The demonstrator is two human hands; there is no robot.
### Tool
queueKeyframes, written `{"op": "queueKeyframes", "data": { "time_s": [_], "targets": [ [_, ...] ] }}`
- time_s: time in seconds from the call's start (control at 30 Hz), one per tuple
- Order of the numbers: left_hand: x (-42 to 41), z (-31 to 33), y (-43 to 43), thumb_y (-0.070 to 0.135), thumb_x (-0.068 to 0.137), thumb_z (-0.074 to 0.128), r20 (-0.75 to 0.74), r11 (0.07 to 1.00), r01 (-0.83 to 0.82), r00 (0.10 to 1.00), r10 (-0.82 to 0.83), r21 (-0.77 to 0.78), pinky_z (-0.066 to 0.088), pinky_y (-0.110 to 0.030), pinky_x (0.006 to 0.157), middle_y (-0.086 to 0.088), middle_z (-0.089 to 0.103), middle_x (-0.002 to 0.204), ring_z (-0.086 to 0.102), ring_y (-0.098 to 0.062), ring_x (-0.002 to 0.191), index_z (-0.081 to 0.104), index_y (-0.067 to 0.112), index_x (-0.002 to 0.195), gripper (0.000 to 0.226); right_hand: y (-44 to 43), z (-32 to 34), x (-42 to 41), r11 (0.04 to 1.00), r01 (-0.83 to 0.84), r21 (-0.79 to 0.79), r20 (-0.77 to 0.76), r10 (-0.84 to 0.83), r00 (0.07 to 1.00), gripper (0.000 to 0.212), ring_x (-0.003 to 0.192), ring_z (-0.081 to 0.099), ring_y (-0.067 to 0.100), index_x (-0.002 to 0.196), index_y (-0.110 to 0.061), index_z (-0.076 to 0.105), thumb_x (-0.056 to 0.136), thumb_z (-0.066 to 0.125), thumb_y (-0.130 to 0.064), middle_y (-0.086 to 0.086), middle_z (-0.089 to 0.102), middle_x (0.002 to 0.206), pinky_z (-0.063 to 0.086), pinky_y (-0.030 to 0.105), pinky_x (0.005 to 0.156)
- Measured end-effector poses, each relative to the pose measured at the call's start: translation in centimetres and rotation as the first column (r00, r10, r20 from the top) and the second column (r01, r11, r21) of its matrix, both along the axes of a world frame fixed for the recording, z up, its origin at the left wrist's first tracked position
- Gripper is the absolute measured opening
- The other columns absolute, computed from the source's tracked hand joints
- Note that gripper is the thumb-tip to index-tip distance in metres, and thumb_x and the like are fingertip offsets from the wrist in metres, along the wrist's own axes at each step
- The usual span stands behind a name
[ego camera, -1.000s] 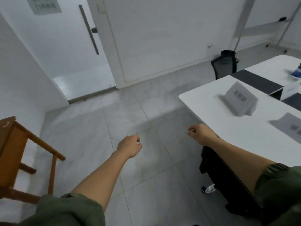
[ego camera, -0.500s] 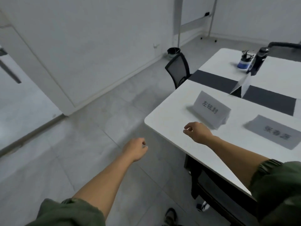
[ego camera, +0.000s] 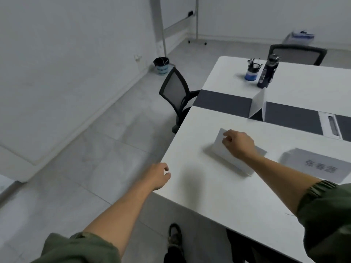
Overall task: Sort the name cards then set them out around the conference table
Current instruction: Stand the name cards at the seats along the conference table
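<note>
Three name cards in view on the white rectangular counter [ego camera: 209,190]. Card 1: white folded paper name card [ego camera: 218,149], standing tent-wise near the counter's left edge. The right grip [ego camera: 238,144] is on it, fingers curled, thumb and forefinger pinching the top fold; the print is not readable through hand and blur. Card 2: flat grey-white printed name card [ego camera: 311,164], lying just right of card 1 and apart from it, characters too blurred to read. Card 3: plain white tent card [ego camera: 258,104], upright farther back on the dark grey strip [ego camera: 224,102] that crosses the counter. The left grip [ego camera: 158,176] hovers at the counter's left edge, fingers loosely curled, holding nothing. Beyond the strip a blue pen cup [ego camera: 251,73] and a dark drinking bottle [ego camera: 267,73] stand just beside each other. A black mesh-back chair [ego camera: 176,93] sits at the counter's left side and a second black chair [ego camera: 296,54] at the far end. A small black-and-blue waste bin [ego camera: 161,66] stands by the wall. Green sleeves on both forearms.
</note>
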State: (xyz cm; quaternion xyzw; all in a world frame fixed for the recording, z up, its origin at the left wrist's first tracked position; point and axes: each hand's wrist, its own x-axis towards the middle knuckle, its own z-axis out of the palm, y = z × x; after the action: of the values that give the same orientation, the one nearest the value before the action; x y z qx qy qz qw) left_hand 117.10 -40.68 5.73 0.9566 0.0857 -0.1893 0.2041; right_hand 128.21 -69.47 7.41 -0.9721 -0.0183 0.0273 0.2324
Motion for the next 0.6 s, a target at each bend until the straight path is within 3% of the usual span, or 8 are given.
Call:
{"op": "queueKeyframes", "data": {
  "time_s": [0.13, 0.23, 0.33, 0.4, 0.5, 0.6],
  "targets": [
    [8.8, -1.6, 2.2, 0.034, 0.094, 0.052, -0.022, 0.994, 0.108, 0.994, -0.109, -0.015, 0.040, -0.026, 0.071, -0.006, 0.062, 0.116, 0.058, -0.019, 0.087, 0.057, 0.016, 0.123, 0.034, -1.0, -0.8, 5.8, 0.984, 0.165, -0.060, -0.121, -0.171, 0.978, 0.049, 0.116, 0.058, 0.026, 0.136, -0.023, 0.053, 0.090, 0.062, -0.041, 0.004, 0.064, 0.128, 0.047, 0.034, 0.088],
    [12.7, -2.2, 2.4, 0.034, 0.095, 0.051, -0.045, 0.986, 0.169, 0.985, -0.169, -0.009, 0.043, -0.029, 0.077, -0.008, 0.061, 0.119, 0.059, -0.023, 0.099, 0.056, 0.017, 0.123, 0.034, -2.1, -1.9, 6.8, 0.970, 0.219, -0.102, -0.289, -0.240, 0.927, 0.061, 0.122, 0.054, 0.026, 0.141, -0.022, 0.046, 0.087, 0.066, -0.044, 0.005, 0.059, 0.134, 0.046, 0.037, 0.096],
    [16.0, -3.8, 1.3, 0.034, 0.094, 0.052, -0.108, 0.967, 0.248, 0.961, -0.253, -0.057, 0.049, -0.034, 0.084, -0.010, 0.062, 0.116, 0.061, -0.025, 0.099, 0.056, 0.018, 0.121, 0.032, -4.0, -4.1, 7.3, 0.948, 0.290, -0.133, -0.472, -0.318, 0.822, 0.060, 0.109, 0.060, 0.024, 0.133, -0.025, 0.053, 0.080, 0.069, -0.049, 0.002, 0.065, 0.118, 0.046, 0.039, 0.097],
    [17.7, -4.6, 0.2, 0.034, 0.094, 0.052, -0.136, 0.952, 0.292, 0.944, -0.302, -0.088, 0.051, -0.036, 0.086, -0.010, 0.063, 0.114, 0.061, -0.024, 0.098, 0.056, 0.018, 0.121, 0.031, -5.4, -5.5, 8.0, 0.947, 0.277, -0.163, -0.543, -0.320, 0.776, 0.057, 0.098, 0.061, 0.021, 0.124, -0.026, 0.060, 0.074, 0.070, -0.052, -0.003, 0.066, 0.104, 0.048, 0.038, 0.095],
    [19.8, -5.7, -1.1, 0.034, 0.093, 0.052, -0.158, 0.943, 0.321, 0.930, -0.332, -0.090, 0.051, -0.039, 0.089, -0.008, 0.064, 0.110, 0.061, -0.023, 0.098, 0.057, 0.019, 0.120, 0.031, -6.4, -5.9, 10.2, 0.969, 0.207, -0.136, -0.613, -0.246, 0.751, 0.054, 0.101, 0.056, 0.022, 0.127, -0.020, 0.059, 0.079, 0.073, -0.040, 0.003, 0.061, 0.119, 0.049, 0.037, 0.094],
    [20.6, -6.8, -1.7, 0.036, 0.092, 0.052, -0.186, 0.944, 0.320, 0.926, -0.330, -0.082, 0.051, -0.039, 0.089, -0.005, 0.065, 0.106, 0.060, -0.021, 0.097, 0.058, 0.021, 0.118, 0.030, -6.7, -6.1, 12.0, 0.986, 0.158, -0.055, -0.718, -0.149, 0.680, 0.053, 0.102, 0.059, 0.024, 0.129, -0.019, 0.058, 0.081, 0.074, -0.031, 0.004, 0.059, 0.115, 0.051, 0.036, 0.092]
  ]
}}
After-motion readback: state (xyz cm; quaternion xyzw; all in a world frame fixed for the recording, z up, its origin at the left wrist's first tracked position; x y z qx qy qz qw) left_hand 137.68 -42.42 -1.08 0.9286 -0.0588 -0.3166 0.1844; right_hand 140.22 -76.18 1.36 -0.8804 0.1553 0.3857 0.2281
